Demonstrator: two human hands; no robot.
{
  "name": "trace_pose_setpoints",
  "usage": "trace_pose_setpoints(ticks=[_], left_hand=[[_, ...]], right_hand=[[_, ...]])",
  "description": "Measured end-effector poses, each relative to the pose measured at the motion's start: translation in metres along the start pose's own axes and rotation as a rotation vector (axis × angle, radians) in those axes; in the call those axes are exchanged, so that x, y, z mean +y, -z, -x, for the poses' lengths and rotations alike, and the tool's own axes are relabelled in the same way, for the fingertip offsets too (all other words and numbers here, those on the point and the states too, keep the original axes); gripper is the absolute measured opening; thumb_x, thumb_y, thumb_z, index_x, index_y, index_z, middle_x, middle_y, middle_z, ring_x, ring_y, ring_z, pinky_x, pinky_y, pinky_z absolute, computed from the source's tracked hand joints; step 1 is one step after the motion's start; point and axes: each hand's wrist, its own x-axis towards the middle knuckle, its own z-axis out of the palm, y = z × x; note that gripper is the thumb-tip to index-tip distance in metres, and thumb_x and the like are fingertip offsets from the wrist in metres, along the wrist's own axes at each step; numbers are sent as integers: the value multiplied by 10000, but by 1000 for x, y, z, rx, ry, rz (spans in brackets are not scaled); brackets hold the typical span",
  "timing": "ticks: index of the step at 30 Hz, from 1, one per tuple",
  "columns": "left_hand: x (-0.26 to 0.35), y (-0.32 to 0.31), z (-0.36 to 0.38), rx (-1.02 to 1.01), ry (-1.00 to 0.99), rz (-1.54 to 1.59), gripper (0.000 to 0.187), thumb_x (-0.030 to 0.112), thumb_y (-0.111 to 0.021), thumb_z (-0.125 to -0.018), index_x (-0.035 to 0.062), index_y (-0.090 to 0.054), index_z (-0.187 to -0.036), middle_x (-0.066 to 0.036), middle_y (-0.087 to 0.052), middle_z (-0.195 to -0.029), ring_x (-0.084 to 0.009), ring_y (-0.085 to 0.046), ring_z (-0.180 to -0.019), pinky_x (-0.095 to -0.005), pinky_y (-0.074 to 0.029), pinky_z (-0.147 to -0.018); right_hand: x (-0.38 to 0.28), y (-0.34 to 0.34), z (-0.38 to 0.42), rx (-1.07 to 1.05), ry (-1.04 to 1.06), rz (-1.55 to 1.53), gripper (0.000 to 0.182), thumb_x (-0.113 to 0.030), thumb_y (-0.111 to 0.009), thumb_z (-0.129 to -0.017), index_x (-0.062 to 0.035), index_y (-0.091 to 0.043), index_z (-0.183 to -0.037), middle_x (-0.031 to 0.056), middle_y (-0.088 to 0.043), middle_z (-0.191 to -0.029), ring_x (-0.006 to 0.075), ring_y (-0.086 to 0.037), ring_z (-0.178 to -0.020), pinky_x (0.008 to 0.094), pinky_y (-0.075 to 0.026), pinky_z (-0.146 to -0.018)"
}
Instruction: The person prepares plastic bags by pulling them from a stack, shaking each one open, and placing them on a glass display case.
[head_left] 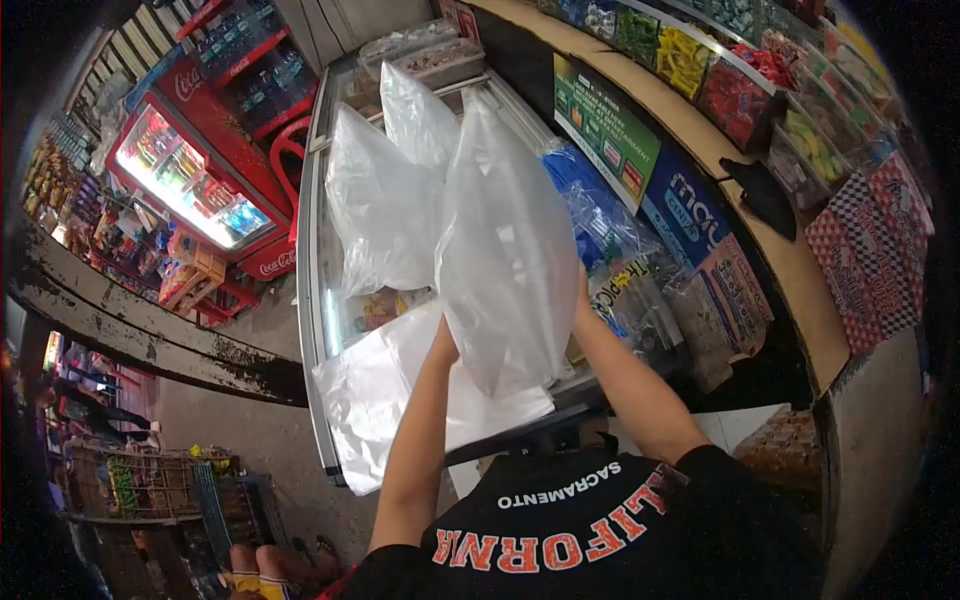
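Note:
A puffed-out clear plastic bag [507, 240] stands upright between my two hands, over the near end of a glass-topped chest freezer. My left hand [447, 342] grips its lower left side, and my right hand [581, 300] holds its right side. The bag hides most of the fingers of both hands. Two more puffed plastic bags, one at the left [380, 205] and one behind [418, 118], stand on the freezer [318, 290] beyond it. Flat plastic bags [385, 375] lie stacked beneath my left forearm and overhang the freezer's near edge.
Blue plastic packs [590, 205] and a clear pack with yellow lettering [630, 290] lie to the right. Plastic tubs [435, 62] stand at the freezer's far end. A red drinks fridge [200, 165] is at the left. Candy containers [740, 90] line the right-hand shelf. A seated person's legs [275, 565] show at lower left.

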Motion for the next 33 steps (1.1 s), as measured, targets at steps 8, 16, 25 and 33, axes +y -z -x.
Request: trace_pose_setpoints(ticks=[8,16,25,33], left_hand=[[-11,27,-15,76,151,151,388,120,-439,-765,6,-366,-1129,-97,-404,-1140,-191,-461,-932,-288,-389,-753],[-3,-4,-14,159,291,317,389,106,-440,-756,9,-370,-1126,-97,-422,-1123,-182,-480,-892,-268,-404,-704],[-32,29,61,189,513,499,392,90,-441,-745,11,-375,-1123,-97,-441,-1104,-172,-502,-848,-245,-422,-648],[25,108,37,598,432,695,358,58,-382,-776,67,-416,-1132,-67,-504,-1031,-125,-511,-738,-209,-424,-554]], right_hand=[[-80,-22,0,-104,314,805,217,-183,-495,-726,-35,-561,-870,127,-569,-648,261,-540,-572,307,-411,-515],[10,2,-72,-375,29,1229,251,-210,-505,-693,-18,-572,-839,185,-576,-777,299,-563,-729,349,-431,-626],[31,48,-46,-513,84,919,359,-262,-528,-704,9,-534,-939,155,-584,-817,209,-560,-688,319,-429,-620],[-130,0,-6,-142,-28,230,375,-254,-490,-778,-98,-452,-1116,52,-490,-1041,146,-471,-876,288,-395,-682]])
